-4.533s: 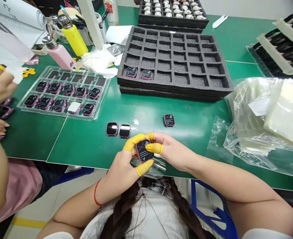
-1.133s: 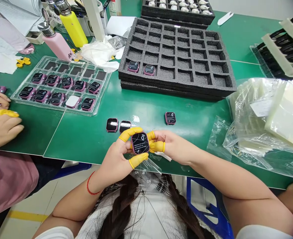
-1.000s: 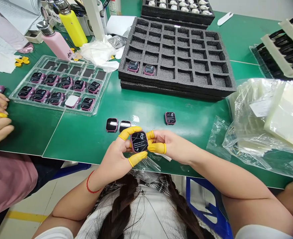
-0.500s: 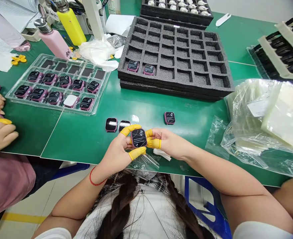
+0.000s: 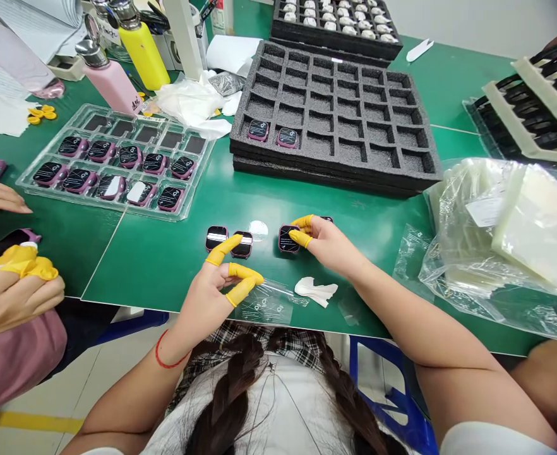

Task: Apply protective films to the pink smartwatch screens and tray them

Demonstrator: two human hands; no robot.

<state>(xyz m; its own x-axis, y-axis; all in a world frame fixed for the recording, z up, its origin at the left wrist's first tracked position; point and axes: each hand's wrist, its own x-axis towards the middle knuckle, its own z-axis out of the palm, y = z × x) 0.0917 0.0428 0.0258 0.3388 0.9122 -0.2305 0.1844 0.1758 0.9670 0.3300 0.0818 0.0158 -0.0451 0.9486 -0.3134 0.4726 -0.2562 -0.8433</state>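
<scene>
My right hand (image 5: 323,240) pinches a smartwatch (image 5: 288,239) by its right side; the watch has a purple case and a dark face with printed film. Another smartwatch (image 5: 326,218) is mostly hidden behind that hand. My left hand (image 5: 219,284) is open, its index finger stretched towards a glossy-faced smartwatch (image 5: 242,246), thumb and middle finger close together. I cannot tell whether the index tip touches it. A second glossy smartwatch (image 5: 216,238) lies to its left. Both hands wear yellow finger cots. Clear printed film (image 5: 266,309) lies beside my left fingertips.
A clear tray (image 5: 184,212) of watches stands left; a black foam tray (image 5: 335,167) holds two watches. A white cloth (image 5: 316,291) lies near my right forearm. Plastic bags (image 5: 468,253) are at right. A co-worker's hands (image 5: 17,297) work at far left.
The watch has left my left hand and moved up and right in my right hand. My left hand has shifted left. The white cloth is uncovered. The co-worker's hands have moved.
</scene>
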